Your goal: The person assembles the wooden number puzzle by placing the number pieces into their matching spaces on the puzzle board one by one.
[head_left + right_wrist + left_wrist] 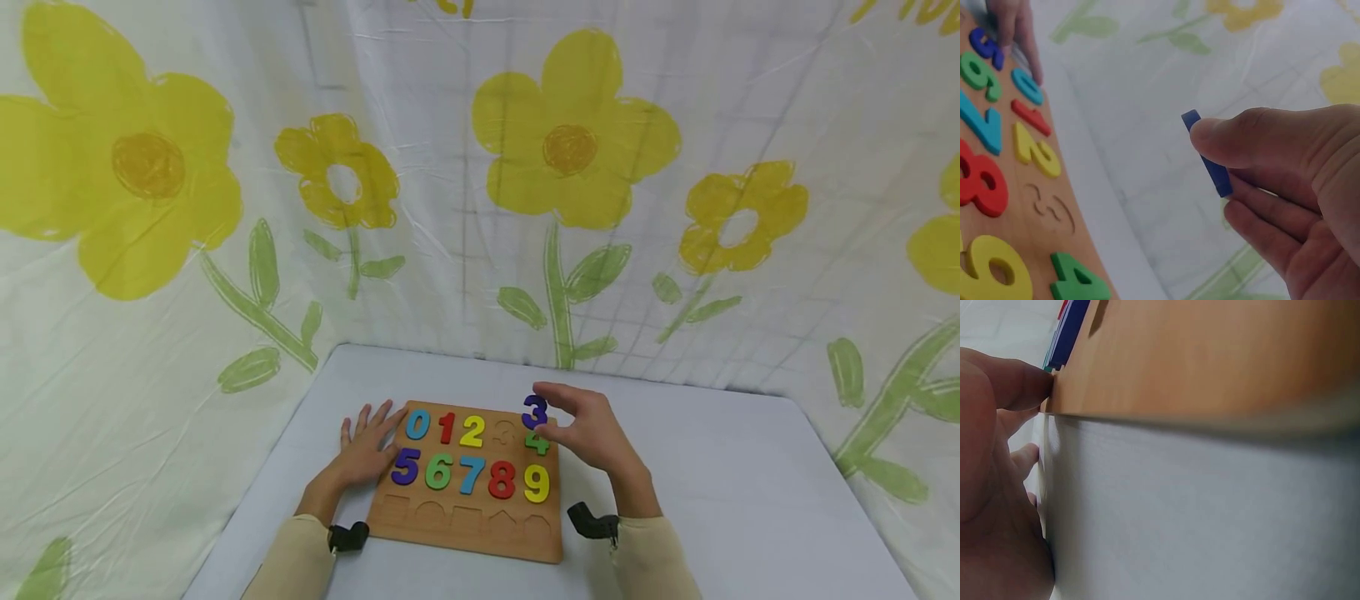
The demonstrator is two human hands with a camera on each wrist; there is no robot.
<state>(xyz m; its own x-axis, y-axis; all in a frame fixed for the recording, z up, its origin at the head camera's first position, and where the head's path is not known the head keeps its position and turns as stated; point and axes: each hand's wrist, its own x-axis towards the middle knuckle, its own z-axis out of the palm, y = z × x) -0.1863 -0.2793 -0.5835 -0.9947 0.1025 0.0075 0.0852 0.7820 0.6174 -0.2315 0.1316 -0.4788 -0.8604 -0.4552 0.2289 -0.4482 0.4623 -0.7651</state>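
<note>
My right hand (596, 427) pinches a purple-blue number 3 piece (534, 412) between thumb and fingers, held up over the right end of the wooden number puzzle board (465, 535). In the right wrist view the piece (1207, 154) shows edge-on. The board's carved 3 recess (1051, 209) is bare. Beside it sit the yellow 2 (472, 432) and the green 4 (537, 443), which the held piece partly overlaps in the head view. At the board's left edge my left hand (363, 450) rests with fingers spread, its thumb and a fingertip touching the rim.
Other number pieces, such as the blue 0 (417, 424) and red 8 (502, 480), sit in the board. A row of bare shape recesses (467, 518) runs along its near side. The white table (720, 492) ends at a flower-printed curtain (450, 283).
</note>
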